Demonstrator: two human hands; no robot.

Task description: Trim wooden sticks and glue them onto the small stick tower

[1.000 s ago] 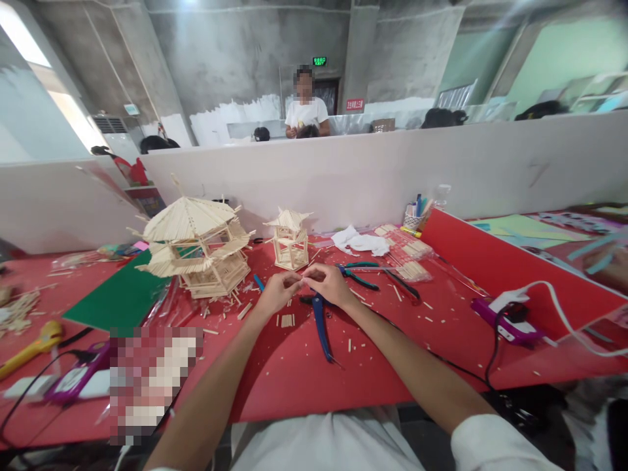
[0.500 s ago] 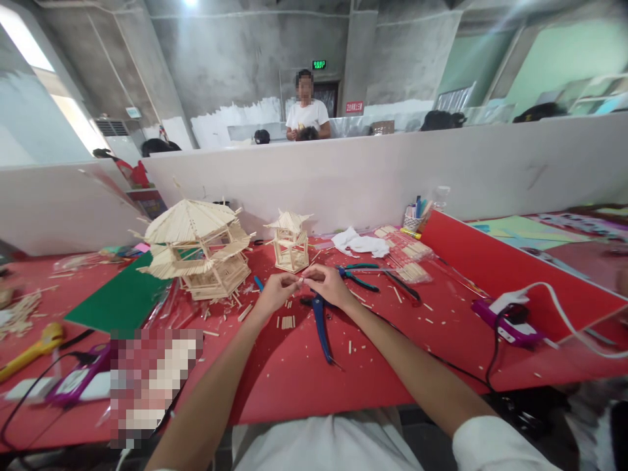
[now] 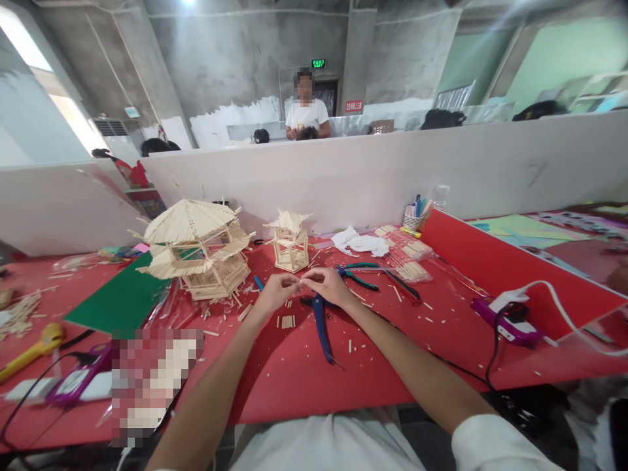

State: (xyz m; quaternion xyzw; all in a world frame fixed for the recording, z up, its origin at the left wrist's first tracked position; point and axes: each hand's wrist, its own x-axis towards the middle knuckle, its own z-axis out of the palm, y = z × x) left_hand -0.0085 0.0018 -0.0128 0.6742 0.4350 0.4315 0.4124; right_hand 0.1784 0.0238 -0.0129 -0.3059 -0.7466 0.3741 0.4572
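My left hand (image 3: 279, 292) and my right hand (image 3: 326, 285) meet fingertip to fingertip over the red table (image 3: 294, 379). Both are closed in a pinch; whatever sits between the fingers is too small to make out. Just beyond them stands a small pavilion model (image 3: 291, 243) built of wooden sticks. A larger stick pavilion (image 3: 199, 248) with two roof tiers is to the left. Blue-handled pliers (image 3: 322, 327) lie below my right hand, and teal-handled pliers (image 3: 362, 275) lie to its right. A few short sticks (image 3: 287, 322) are lined up beneath my hands.
Bagged sticks (image 3: 412, 269), a white cloth (image 3: 360, 242) and a pen holder (image 3: 415, 219) are at the back right. A purple power strip (image 3: 507, 320) lies right, a yellow glue gun (image 3: 34, 350) left. A white partition (image 3: 367, 173) borders the table; a person (image 3: 307, 118) stands beyond.
The fingertips of my right hand have shifted very slightly. The models and tools stay where they were.
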